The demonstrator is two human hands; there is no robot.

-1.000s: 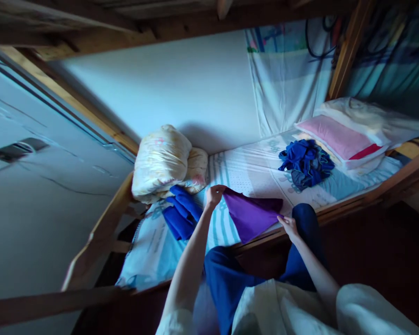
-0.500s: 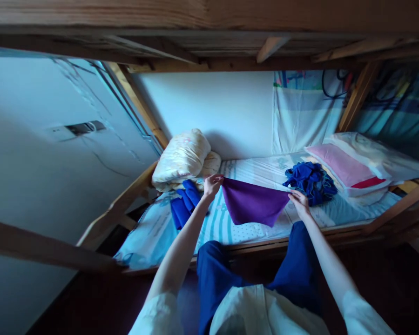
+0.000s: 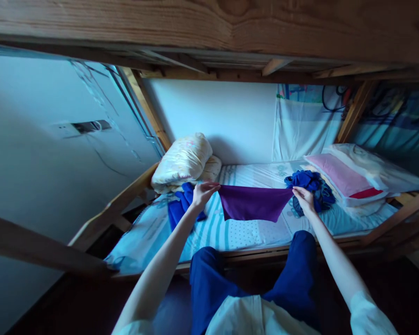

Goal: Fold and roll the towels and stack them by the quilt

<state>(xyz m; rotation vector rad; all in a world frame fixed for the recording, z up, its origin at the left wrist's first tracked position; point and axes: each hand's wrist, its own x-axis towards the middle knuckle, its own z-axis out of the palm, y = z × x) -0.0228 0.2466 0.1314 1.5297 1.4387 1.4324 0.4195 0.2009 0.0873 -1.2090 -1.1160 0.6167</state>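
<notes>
A purple cloth (image 3: 254, 204) hangs stretched between my two hands above the lower bunk's mattress (image 3: 244, 235). My left hand (image 3: 205, 193) pinches its upper left corner, and my right hand (image 3: 303, 197) pinches the upper right one. The top edge is drawn nearly straight while the lower part hangs free. Just beyond my right hand lies a crumpled heap of blue cloths (image 3: 309, 181). Near my left forearm, several folded blue cloths (image 3: 185, 202) rest on the bed, partly hidden by the arm.
A rolled cream quilt (image 3: 183, 160) sits at the bed's left end. Pink and white pillows (image 3: 342, 172) lie at the right end. The upper bunk's wooden beam (image 3: 209, 28) crosses overhead. A curtain (image 3: 307, 125) hangs on the back wall.
My hands have moved slightly apart, pulling the purple cloth's top edge straighter and more level. The view has tilted a little upward.
</notes>
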